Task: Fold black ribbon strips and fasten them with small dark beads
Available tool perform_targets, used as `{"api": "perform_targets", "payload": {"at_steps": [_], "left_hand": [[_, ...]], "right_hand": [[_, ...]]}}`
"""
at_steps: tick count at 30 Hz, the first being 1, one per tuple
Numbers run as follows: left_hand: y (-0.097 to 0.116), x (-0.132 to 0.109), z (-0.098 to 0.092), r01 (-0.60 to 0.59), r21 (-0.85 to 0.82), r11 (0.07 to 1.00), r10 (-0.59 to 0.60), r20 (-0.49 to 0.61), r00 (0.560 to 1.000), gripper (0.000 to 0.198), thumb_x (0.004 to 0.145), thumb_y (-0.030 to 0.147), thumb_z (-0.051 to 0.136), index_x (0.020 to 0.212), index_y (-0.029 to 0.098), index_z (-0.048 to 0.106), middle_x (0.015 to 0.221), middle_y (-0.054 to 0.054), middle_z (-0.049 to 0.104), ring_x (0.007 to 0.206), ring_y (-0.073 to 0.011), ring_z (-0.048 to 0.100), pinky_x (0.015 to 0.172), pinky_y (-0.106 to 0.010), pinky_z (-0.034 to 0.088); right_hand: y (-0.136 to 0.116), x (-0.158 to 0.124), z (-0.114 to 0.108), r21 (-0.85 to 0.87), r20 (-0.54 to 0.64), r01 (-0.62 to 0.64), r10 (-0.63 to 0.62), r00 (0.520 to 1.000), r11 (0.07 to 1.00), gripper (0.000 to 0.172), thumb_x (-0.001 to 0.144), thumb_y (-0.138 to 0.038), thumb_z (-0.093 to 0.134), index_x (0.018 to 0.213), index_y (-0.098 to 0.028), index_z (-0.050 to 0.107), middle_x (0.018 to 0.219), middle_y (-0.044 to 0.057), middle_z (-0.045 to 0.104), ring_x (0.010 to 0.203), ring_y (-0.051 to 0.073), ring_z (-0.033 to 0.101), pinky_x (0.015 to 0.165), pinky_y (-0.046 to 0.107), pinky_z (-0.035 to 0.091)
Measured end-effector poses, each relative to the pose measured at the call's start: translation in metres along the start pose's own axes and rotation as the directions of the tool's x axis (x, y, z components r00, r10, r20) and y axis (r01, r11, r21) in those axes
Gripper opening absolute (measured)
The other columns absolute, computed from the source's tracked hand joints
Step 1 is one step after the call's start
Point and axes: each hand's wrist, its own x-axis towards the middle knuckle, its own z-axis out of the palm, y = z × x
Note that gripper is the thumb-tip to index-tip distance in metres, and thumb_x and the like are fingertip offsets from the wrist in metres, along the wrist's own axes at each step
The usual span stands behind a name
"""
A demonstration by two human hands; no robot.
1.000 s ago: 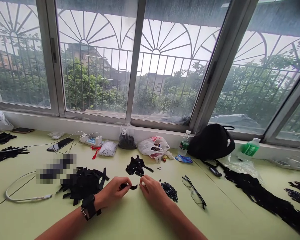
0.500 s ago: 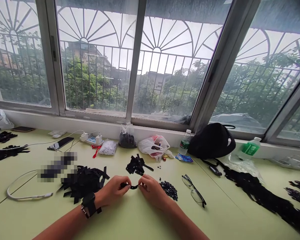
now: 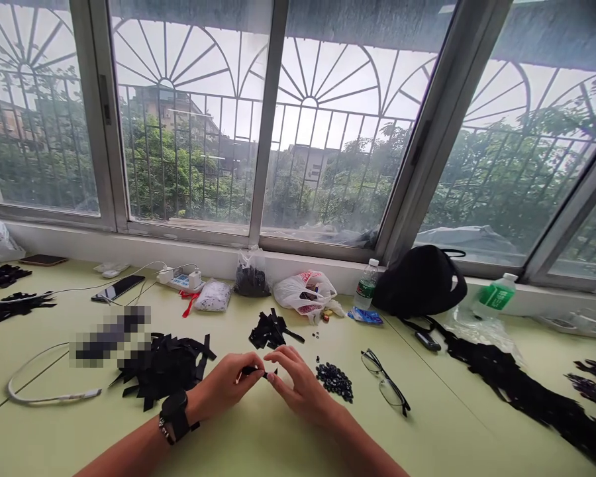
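Note:
A short black fabric strip (image 3: pixel 251 370) is pinched between the thumb and fingers of my left hand (image 3: pixel 227 382). Its free end points right, toward my right hand (image 3: pixel 300 386), whose thumb is at that end while the index finger is lifted apart from it. Beyond my hands lies a small heap of black strips (image 3: pixel 269 330); one of them shows a tiny round fitting. A larger pile of black strips (image 3: pixel 163 364) is left of my left hand. Small round black pieces (image 3: pixel 334 381), like snap buttons, are heaped just right of my right hand.
Eyeglasses (image 3: pixel 385 383) lie to the right, and a long band of black material (image 3: pixel 516 391) stretches beyond them. A white cable (image 3: pixel 54 395) curls at the left. Along the window stand a power strip (image 3: pixel 181 279), plastic bags (image 3: pixel 305 295), a bottle (image 3: pixel 366 285) and a black bag (image 3: pixel 422 281).
My right hand has loosened its pinch on the strip, its index finger now raised and spread from the thumb. My left hand still grips the strip, which has tilted slightly.

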Motion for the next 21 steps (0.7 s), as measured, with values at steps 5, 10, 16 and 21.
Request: {"api": "perform_targets", "payload": {"at_steps": [5,10,16,21], "left_hand": [[0.0,0.001,0.002,-0.013,0.004,1.0,0.013,-0.008,1.0,0.018,0.103,0.03,0.056,0.097,0.019,0.07,0.084,-0.001,0.069,0.07,-0.0135,0.053,0.065,-0.023,0.041],[-0.006,0.003,-0.001,0.018,0.018,1.0,-0.018,-0.024,1.0,0.023,0.102,0.035,0.059,0.091,0.018,0.069,0.073,0.001,0.062,0.066,-0.0129,0.05,0.063,-0.024,0.039],[-0.008,0.004,-0.004,0.039,0.03,0.999,-0.039,0.003,0.999,0.029,0.101,0.041,0.061,0.088,0.017,0.071,0.064,0.003,0.053,0.061,-0.012,0.044,0.058,-0.023,0.036],[-0.008,0.003,-0.005,0.054,0.03,0.998,-0.055,0.024,0.998,0.032,0.101,0.044,0.06,0.088,0.017,0.071,0.063,0.003,0.053,0.06,-0.0122,0.044,0.056,-0.023,0.035]], "right_hand": [[-0.002,0.001,0.006,0.018,-0.008,0.044,-0.044,0.999,0.999,0.017,0.104,-0.033,0.057,0.092,-0.023,0.061,0.095,0.005,0.066,0.092,0.021,0.058,0.085,0.035,0.049],[0.011,0.0,0.009,0.015,0.007,0.026,-0.026,1.0,1.0,0.037,0.109,-0.035,0.045,0.077,-0.021,0.054,0.08,0.004,0.061,0.081,0.019,0.054,0.077,0.032,0.046],[0.023,0.001,0.008,-0.047,-0.035,-0.026,0.025,0.999,0.999,0.043,0.108,-0.035,0.045,0.068,-0.021,0.049,0.069,0.002,0.056,0.072,0.017,0.052,0.068,0.03,0.041],[0.022,0.0,0.004,-0.072,-0.044,-0.057,0.054,0.998,0.996,0.04,0.106,-0.032,0.05,0.067,-0.021,0.052,0.07,0.001,0.057,0.069,0.016,0.053,0.064,0.029,0.039]]}}
